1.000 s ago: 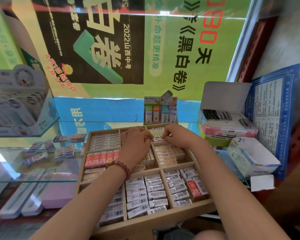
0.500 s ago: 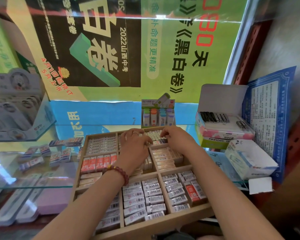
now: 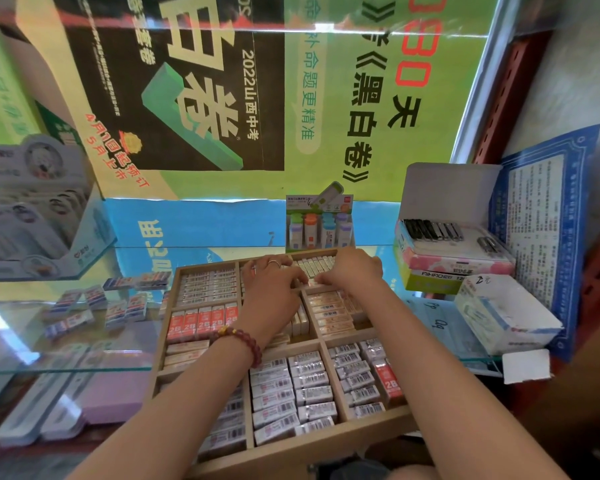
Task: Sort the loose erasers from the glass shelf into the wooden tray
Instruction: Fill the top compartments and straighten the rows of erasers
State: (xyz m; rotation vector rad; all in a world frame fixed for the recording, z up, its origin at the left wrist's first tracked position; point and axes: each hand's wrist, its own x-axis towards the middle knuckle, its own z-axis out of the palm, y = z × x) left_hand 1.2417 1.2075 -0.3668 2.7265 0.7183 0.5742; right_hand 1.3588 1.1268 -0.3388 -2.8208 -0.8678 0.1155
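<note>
The wooden tray (image 3: 329, 441) stands in the middle, its compartments packed with wrapped erasers. Both hands reach into its back row. My left hand (image 3: 272, 289), with a ring and a bead bracelet, lies over the back middle compartment, fingers bent down. My right hand (image 3: 354, 270) covers the near edge of a row of small white erasers (image 3: 317, 265) in the back right compartment. The fingertips of both hands meet at that row's front end; I cannot see whether they pinch an eraser. Several loose blue-and-white erasers (image 3: 94, 304) lie on the glass shelf (image 3: 25, 344) to the left.
A display box of coloured correction tapes (image 3: 319, 226) stands just behind the tray. Stacked boxes (image 3: 454, 258) and an open white carton (image 3: 506, 317) sit to the right. A white display stand (image 3: 32, 209) fills the far left. Flat packs lie under the glass.
My view has shifted slightly. Both hands have drawn closer together over the back right compartment, and their fingertips now meet at the front of the white eraser row.
</note>
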